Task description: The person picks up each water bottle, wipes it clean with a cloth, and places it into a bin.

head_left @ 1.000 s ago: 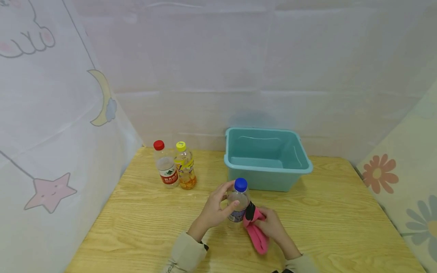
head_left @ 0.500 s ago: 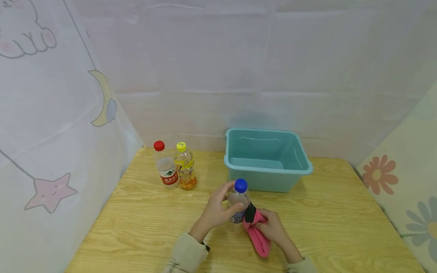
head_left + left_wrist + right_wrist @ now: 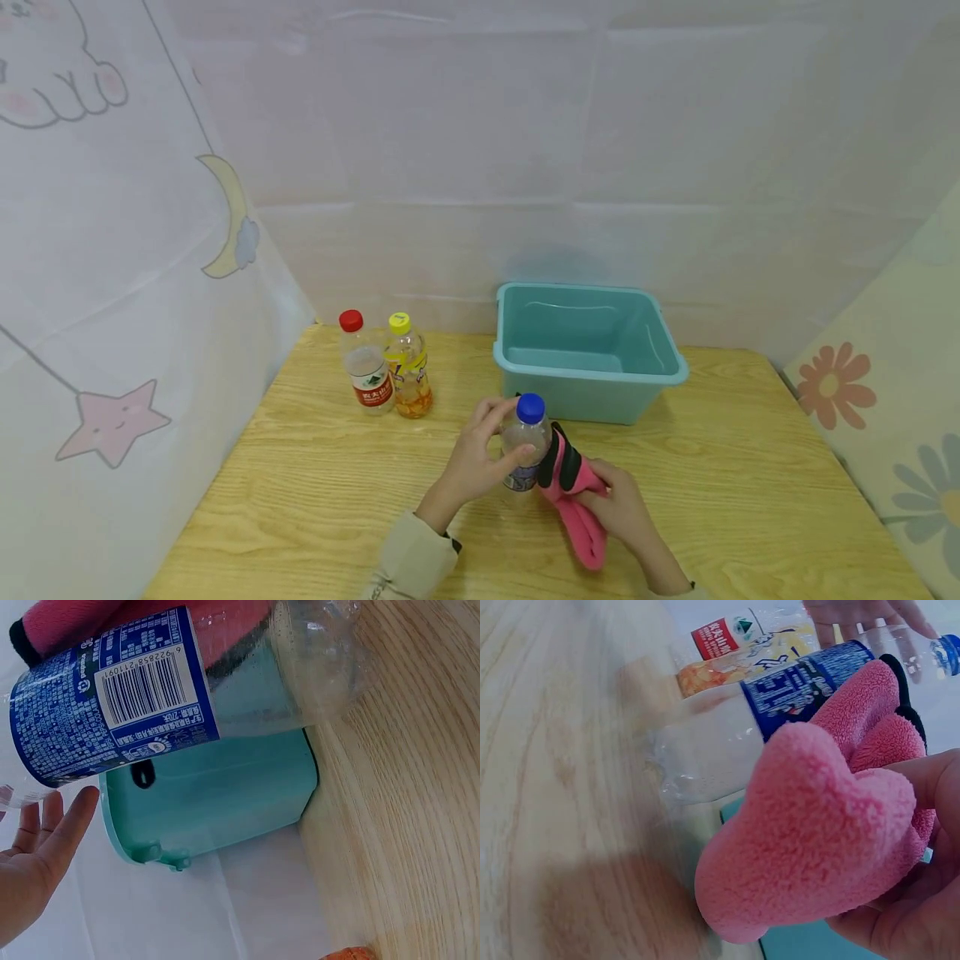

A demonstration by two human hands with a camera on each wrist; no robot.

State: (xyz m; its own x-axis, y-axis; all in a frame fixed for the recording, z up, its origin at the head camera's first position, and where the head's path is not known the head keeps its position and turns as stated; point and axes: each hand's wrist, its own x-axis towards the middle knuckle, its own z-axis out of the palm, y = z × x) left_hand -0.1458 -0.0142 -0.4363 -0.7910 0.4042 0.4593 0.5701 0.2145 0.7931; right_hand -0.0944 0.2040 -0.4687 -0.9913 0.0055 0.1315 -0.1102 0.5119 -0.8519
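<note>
My left hand [image 3: 477, 454] holds a clear plastic bottle [image 3: 521, 479] with a blue cap [image 3: 531, 408] near its neck, thumb on the near side and fingers behind. The bottle stands upright; its blue label [image 3: 120, 697] shows in the left wrist view. Whether its base touches the table cannot be told. In my right hand [image 3: 624, 504] is a folded pink plush cloth [image 3: 581, 529] with black edging, pinched between thumb and fingers. The upper part of the cloth lies against the bottle's right side, as the right wrist view shows the pink folds [image 3: 802, 832] over the label.
A teal plastic bin [image 3: 577, 396] sits behind the bottle, near the back wall. At the left stand a red-capped bottle [image 3: 367, 371] and a yellow-capped bottle [image 3: 408, 375], side by side. All rest on a wooden table [image 3: 315, 517] with printed fabric on three sides.
My right hand has shifted a little right and toward me with the cloth, whose black-edged top now reaches higher beside the bottle. My left hand and the bottle have barely moved.
</note>
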